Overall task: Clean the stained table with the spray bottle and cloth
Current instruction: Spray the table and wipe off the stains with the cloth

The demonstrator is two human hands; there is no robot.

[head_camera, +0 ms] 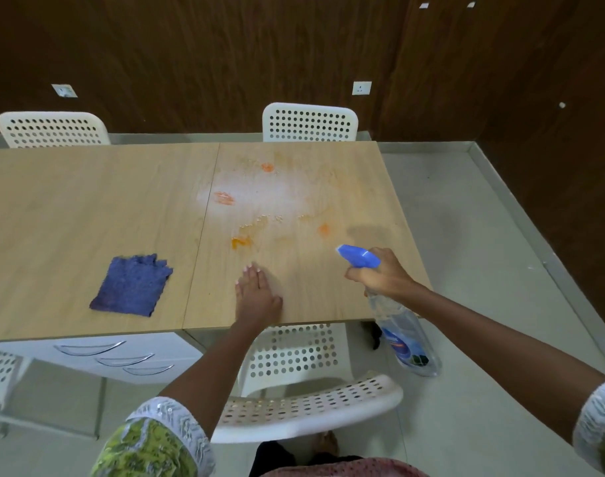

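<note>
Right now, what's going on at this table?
A person is cleaning a light wooden table. Their right hand grips a clear spray bottle with a blue trigger head, aimed at the orange stains amid a whitish wet patch. The left hand rests flat on the tabletop. The blue-purple cloth lies untouched to the left.

Spray bottle (402,325) label blurred, unreadable

1. Two white perforated chairs, one (53,129) on the left and one (310,122) on the right, stand along the far edge.
2. A third white chair (304,404) sits at the near side.
3. White drawers (115,356) with curved metal handles lie lower left.
4. A white wall socket (361,88) is set in the dark wood panelling (208,56).
</note>
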